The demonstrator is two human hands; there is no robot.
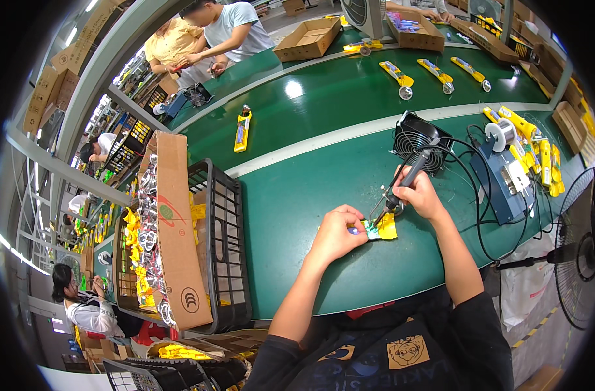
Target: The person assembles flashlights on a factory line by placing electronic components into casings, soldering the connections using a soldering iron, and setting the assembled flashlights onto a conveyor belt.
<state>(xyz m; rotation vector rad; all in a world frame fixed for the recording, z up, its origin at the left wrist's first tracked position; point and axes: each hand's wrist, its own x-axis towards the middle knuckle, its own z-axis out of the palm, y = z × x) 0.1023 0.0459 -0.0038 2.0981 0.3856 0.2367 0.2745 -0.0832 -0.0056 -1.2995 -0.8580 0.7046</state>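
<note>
Green counter (323,176), near edge: small yellow part (383,227), pinned flat by left hand (336,234), fingers pressed together on its left end. Right hand (420,194), fingers clamped around black soldering iron (411,171), tip on the part. Small black fan (416,138) just behind.

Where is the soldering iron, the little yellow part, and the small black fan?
soldering iron (409,176), head view, on its black handle above the right hand.
yellow part (386,228), head view, on its yellow body beside the left hand's fingers.
black fan (415,140), head view, on its round front grille.
</note>
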